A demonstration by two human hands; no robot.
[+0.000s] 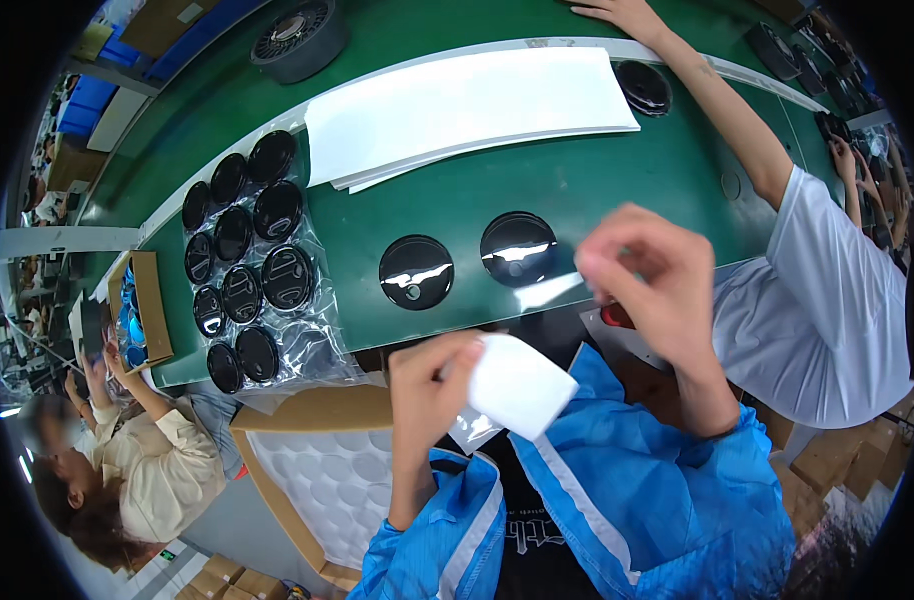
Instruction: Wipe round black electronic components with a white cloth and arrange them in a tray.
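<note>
Your left hand (429,385) pinches a white rounded pad (519,385) by its left edge, thumb and fingers pressed onto it, just below the near edge of the bench. Your right hand (645,275) hangs raised and blurred above it, fingers curled together; whether it grips anything cannot be told. Beyond lies the green work surface (597,170), bearing two glossy black discs (416,272) side by side, a clear plastic sheet of further black discs (245,270) at the left, and stacked white sheets (467,105) farther back. A co-worker's arm (722,100) reaches across at the right. An open carton with a white dimpled tray (327,480) stands below the bench edge.
</note>
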